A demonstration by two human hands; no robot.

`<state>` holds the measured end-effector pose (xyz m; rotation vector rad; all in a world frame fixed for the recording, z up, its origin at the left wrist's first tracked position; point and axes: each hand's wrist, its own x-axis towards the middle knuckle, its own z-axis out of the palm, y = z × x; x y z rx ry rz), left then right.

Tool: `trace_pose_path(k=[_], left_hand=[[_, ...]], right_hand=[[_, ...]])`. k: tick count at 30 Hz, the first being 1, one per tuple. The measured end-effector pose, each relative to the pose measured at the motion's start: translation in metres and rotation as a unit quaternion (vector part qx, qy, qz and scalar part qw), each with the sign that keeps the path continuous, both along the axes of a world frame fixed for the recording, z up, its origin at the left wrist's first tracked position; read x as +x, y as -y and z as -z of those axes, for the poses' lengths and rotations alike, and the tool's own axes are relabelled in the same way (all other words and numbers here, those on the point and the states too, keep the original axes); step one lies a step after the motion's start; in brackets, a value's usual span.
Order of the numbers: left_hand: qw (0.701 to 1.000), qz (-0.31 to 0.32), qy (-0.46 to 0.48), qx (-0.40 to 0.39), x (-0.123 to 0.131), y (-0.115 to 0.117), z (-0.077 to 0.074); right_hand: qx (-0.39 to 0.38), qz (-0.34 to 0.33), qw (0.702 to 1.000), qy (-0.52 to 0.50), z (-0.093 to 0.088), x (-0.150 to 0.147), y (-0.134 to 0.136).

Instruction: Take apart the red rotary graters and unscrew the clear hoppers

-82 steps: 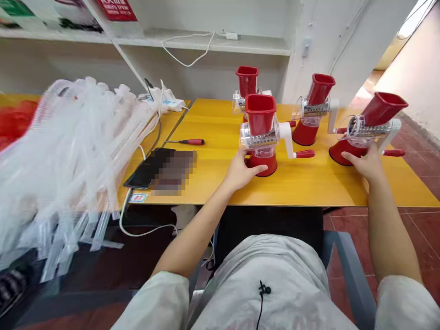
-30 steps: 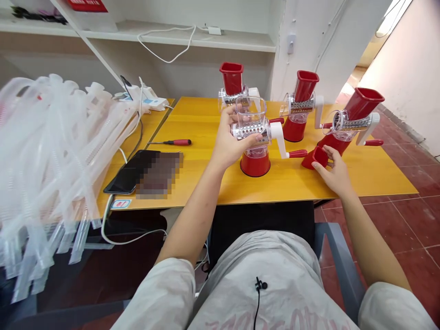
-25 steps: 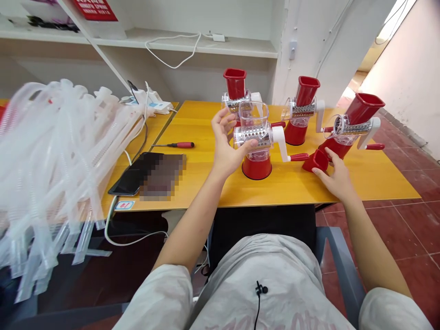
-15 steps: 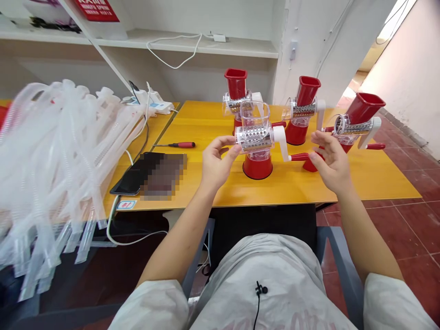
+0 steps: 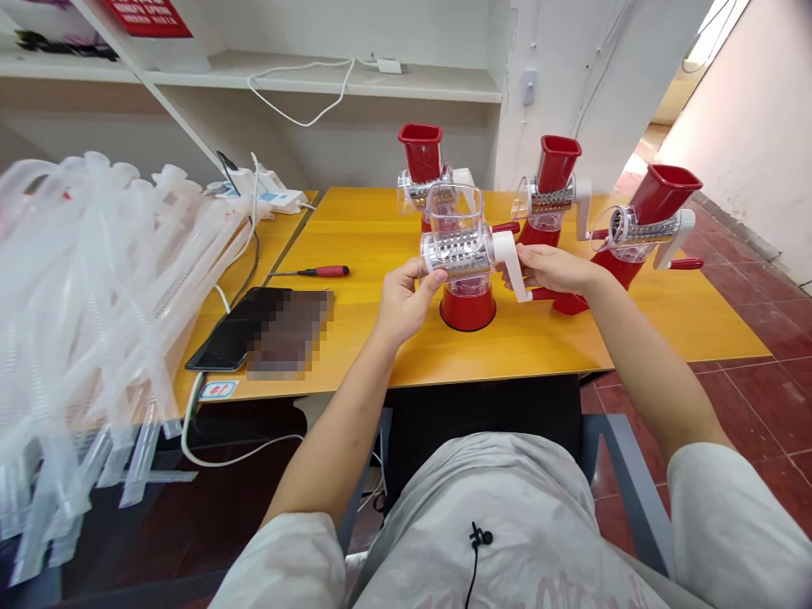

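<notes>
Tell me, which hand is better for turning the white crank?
Probably the right hand: its fingers are right at the white crank arm, while the left hand is holding the clear drum from the other end.

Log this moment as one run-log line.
left hand: holds grater drum | right hand: at white crank | red base: below drum

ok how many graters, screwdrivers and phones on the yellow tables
rotary graters: 4
screwdriver: 1
phone: 1
total: 6
</notes>
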<state>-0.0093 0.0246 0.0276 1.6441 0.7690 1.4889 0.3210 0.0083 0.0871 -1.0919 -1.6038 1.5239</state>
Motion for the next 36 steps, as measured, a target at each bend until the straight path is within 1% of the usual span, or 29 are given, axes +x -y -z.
trace_pose_path(k=[3, 5, 8, 13, 17, 22, 28, 32, 36], left_hand=[[1.0, 0.001, 0.004, 0.004, 0.001, 0.0, -0.001], [1.0, -0.003, 0.01, 0.005, 0.002, 0.001, -0.002], [1.0, -0.015, 0.018, 0.008, 0.002, 0.002, -0.002], [0.999, -0.018, 0.029, 0.012, -0.005, -0.001, -0.003], [0.999, -0.006, 0.03, 0.022, -0.013, -0.003, -0.005], [0.999, 0.006, 0.035, 0.037, -0.016, -0.004, -0.005], [0.999, 0.001, 0.039, 0.025, -0.015, -0.006, -0.004], [0.999, 0.003, 0.043, 0.015, -0.015, -0.007, -0.004], [0.998, 0.003, 0.052, 0.025, -0.015, -0.009, -0.004]], right_hand=[[-0.047, -0.068, 0.997, -0.007, -0.009, 0.007, -0.01], [-0.072, -0.106, 0.992, -0.016, -0.012, 0.01, -0.015], [-0.09, -0.136, 0.985, -0.048, -0.003, 0.007, -0.015], [-0.086, -0.133, 0.978, -0.135, 0.03, -0.014, 0.0], [-0.08, -0.123, 0.972, -0.186, 0.047, -0.032, 0.011], [-0.078, -0.144, 0.959, -0.23, 0.061, -0.042, 0.016], [-0.076, -0.156, 0.947, -0.27, 0.074, -0.045, 0.012], [-0.075, -0.158, 0.944, -0.281, 0.081, -0.042, 0.01], [-0.081, -0.138, 0.949, -0.27, 0.083, -0.032, 0.016]])
